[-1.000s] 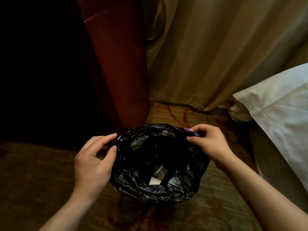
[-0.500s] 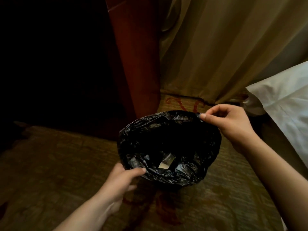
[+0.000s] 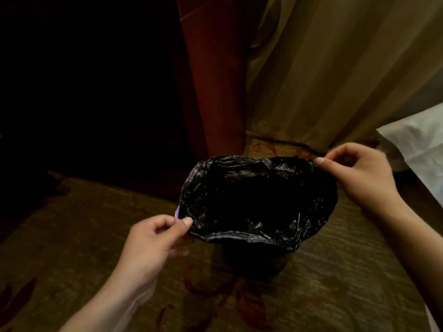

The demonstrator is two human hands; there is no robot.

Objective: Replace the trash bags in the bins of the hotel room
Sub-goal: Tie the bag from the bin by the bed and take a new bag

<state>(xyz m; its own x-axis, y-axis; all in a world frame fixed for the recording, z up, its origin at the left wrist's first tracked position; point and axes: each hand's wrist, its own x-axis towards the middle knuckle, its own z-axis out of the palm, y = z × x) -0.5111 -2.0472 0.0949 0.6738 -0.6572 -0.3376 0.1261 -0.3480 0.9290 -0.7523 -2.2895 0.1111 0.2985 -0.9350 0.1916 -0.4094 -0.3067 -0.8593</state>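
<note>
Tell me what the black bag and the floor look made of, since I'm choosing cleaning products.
Black bag: likely thin plastic film, glossy; it crinkles finely and catches highlights. Floor: seemingly carpet, matte, with ribbed weave and red pattern.

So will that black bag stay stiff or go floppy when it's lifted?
Probably floppy: the bag is wrinkled film sagging between the left hand and right hand pinching its rim. Likely light, since fingertip pinches hold it. Its shiny surface may be slippery.
</note>
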